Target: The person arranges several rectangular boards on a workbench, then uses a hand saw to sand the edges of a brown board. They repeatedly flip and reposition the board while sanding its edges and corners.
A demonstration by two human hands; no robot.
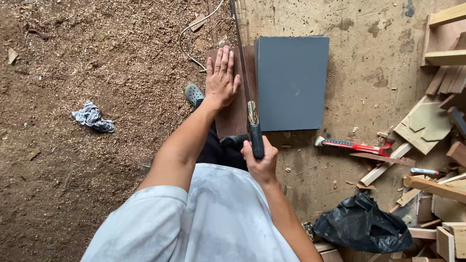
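Note:
My left hand (221, 77) lies flat, fingers together, on a brown wooden board (234, 114) on the floor. My right hand (260, 157) grips the dark handle of a handsaw (246, 92). The saw's thin blade runs away from me along the board's right side, next to the left edge of a grey panel (291, 82). A green clog (194, 94) shows just left of my left wrist.
Sawdust covers the floor at left, with a crumpled grey rag (93, 118) and a pale cord (194, 34). A red-handled hammer (357, 145), wood offcuts (427, 126) and a black plastic bag (361, 224) lie at right.

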